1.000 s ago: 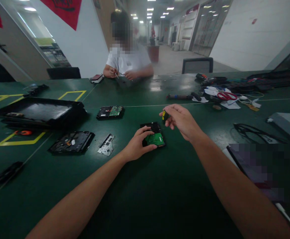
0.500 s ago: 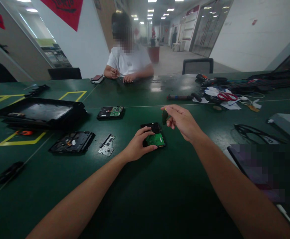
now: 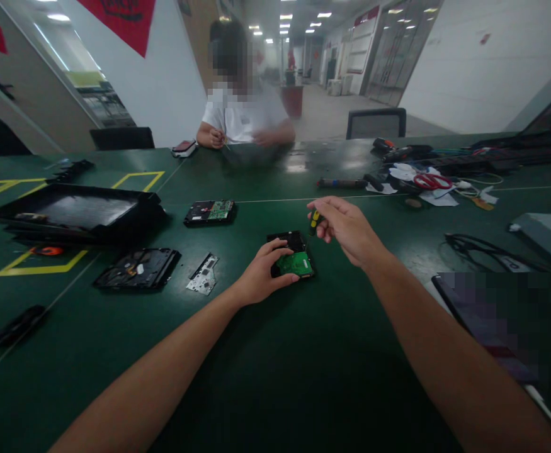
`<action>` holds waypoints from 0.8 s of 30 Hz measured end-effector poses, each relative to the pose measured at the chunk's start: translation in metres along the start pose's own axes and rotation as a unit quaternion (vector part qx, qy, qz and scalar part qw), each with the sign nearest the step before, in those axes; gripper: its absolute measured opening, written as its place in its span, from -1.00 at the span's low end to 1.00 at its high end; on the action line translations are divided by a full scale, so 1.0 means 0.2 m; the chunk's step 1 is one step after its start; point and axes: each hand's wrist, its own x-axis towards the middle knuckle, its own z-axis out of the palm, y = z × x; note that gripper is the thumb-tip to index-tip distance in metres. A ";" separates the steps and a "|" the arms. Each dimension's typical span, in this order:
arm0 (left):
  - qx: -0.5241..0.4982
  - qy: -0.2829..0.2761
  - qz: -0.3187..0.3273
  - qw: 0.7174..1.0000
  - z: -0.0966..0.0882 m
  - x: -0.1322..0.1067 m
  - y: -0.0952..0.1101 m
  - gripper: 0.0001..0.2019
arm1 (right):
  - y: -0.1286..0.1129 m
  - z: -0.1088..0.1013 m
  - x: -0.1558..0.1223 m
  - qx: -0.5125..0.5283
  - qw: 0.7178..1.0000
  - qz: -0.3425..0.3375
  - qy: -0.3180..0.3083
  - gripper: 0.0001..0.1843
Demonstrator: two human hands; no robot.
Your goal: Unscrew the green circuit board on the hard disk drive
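Observation:
A hard drive (image 3: pixel 295 260) with a green circuit board lies on the dark green table in front of me. My left hand (image 3: pixel 266 272) grips it from the left, fingers over the far side and thumb along the near edge. Above its right edge, my right hand (image 3: pixel 339 225) is closed around the yellow and black handle of a screwdriver (image 3: pixel 313 221). The thin shaft points down at the drive's right side; whether the tip touches a screw I cannot tell.
Left of the drive lie a loose metal plate (image 3: pixel 203 274), another hard drive (image 3: pixel 210 212), an opened black drive unit (image 3: pixel 137 269) and a large black tray (image 3: pixel 77 211). Red-handled scissors (image 3: pixel 432 182), cables and a tablet (image 3: pixel 485 327) are at right. A person (image 3: pixel 244 113) sits opposite.
The screwdriver handle has turned in my right hand, so more yellow shows. My left hand and the drive stay put. Across the table, the person's hand has lifted.

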 end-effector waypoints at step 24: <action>0.003 0.004 -0.001 1.000 0.00 0.00 0.01 -0.44 | -0.03 0.00 -0.02 0.054 0.998 0.012 -0.029 -0.83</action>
